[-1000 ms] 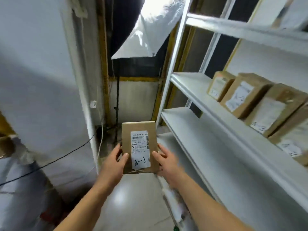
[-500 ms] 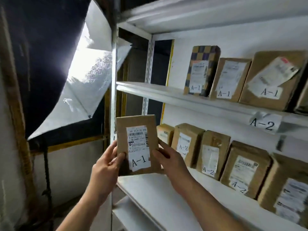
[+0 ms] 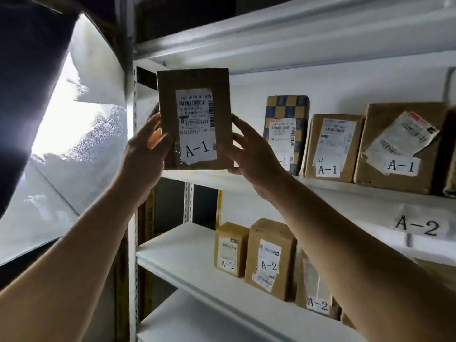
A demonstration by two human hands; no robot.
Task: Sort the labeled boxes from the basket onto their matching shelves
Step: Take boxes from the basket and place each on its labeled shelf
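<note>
At the upper shelf's (image 3: pixel 345 191) left end, left hand (image 3: pixel 145 154) and right hand (image 3: pixel 251 154) are gripping an upright A-1 box (image 3: pixel 195 119); it should be going down flat, beside the checkered A-1 parcel (image 3: pixel 286 132).

- A white metal shelving unit (image 3: pixel 134 218) carries everything.
- On its upper white shelf board (image 3: pixel 345 193) stand a blue-and-tan checkered parcel (image 3: pixel 287 112) and two brown cardboard boxes labelled A-1 (image 3: pixel 333 146), side by side.
- On the lower white shelf board (image 3: pixel 177 250) stand brown cardboard boxes labelled A-2 (image 3: pixel 270 260).
</note>
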